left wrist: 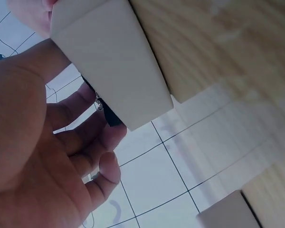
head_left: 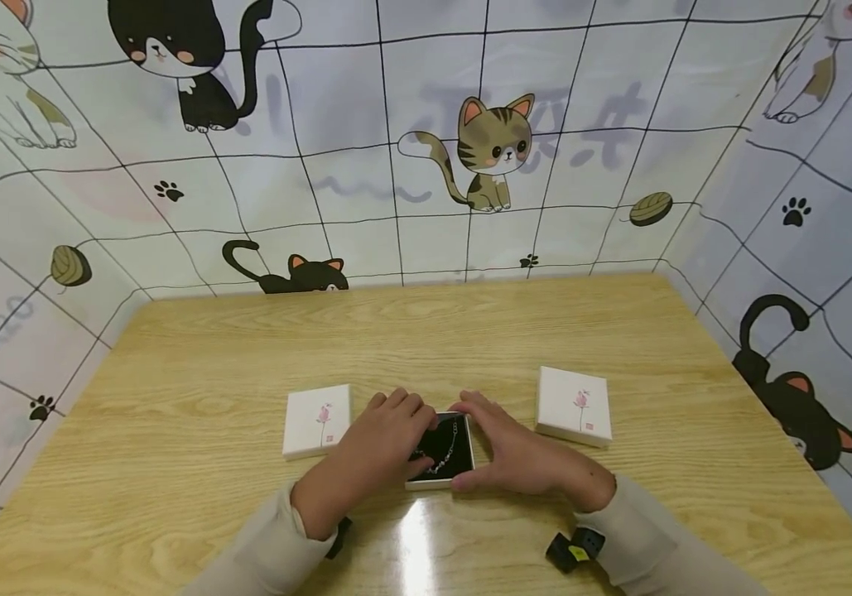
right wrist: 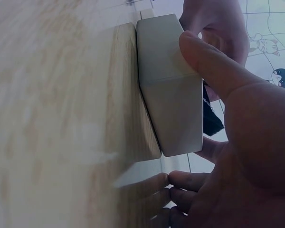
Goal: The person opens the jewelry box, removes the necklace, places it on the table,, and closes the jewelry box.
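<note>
An open small white box (head_left: pixel 440 484) sits on the table between both hands. Inside it lies a black insert (head_left: pixel 442 451) carrying a silver chain (head_left: pixel 452 447) with small links. My left hand (head_left: pixel 388 434) reaches over the box's left side, with curled fingers and thumb at the insert's edges. In the right wrist view, a corner of the black insert (right wrist: pixel 212 118) sticks up at a tilt above the box wall. My right hand (head_left: pixel 518 455) grips the box from the right, thumb on the near side and index finger at the far corner. The left palm hides part of the insert.
A white lid-like box with a pink flower print (head_left: pixel 314 422) lies left of the hands. Another flower-printed white box (head_left: pixel 575 406) stands to the right. The wooden table (head_left: pixel 426 339) meets a cat-patterned cloth (head_left: pixel 366 190) at the back and sides.
</note>
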Demonstrator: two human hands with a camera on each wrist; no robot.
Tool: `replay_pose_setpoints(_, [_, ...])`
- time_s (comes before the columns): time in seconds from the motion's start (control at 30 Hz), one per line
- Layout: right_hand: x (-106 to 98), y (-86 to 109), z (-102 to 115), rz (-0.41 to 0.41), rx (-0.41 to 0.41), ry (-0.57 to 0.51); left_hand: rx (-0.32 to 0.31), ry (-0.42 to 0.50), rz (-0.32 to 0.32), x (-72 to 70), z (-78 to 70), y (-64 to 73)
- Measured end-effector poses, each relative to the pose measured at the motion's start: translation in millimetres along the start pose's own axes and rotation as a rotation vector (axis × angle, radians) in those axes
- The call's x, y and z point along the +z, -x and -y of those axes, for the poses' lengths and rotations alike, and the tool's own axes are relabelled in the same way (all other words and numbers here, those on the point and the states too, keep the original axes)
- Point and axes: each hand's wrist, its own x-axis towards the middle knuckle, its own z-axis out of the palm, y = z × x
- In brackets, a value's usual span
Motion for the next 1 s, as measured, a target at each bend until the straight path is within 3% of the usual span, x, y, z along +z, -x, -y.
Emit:
replay_pose_setpoints(0.67, [0,0.9,4,0.004,-0.011,-0.011,-0.031,0.027,-0.042,-2.8,-1.1,1.6])
replay_pose_setpoints(1.0, [0,1.0,5,0.005,0.005,-0.027,-0.081,0.234,0.044,-13.0,1.4,1.8])
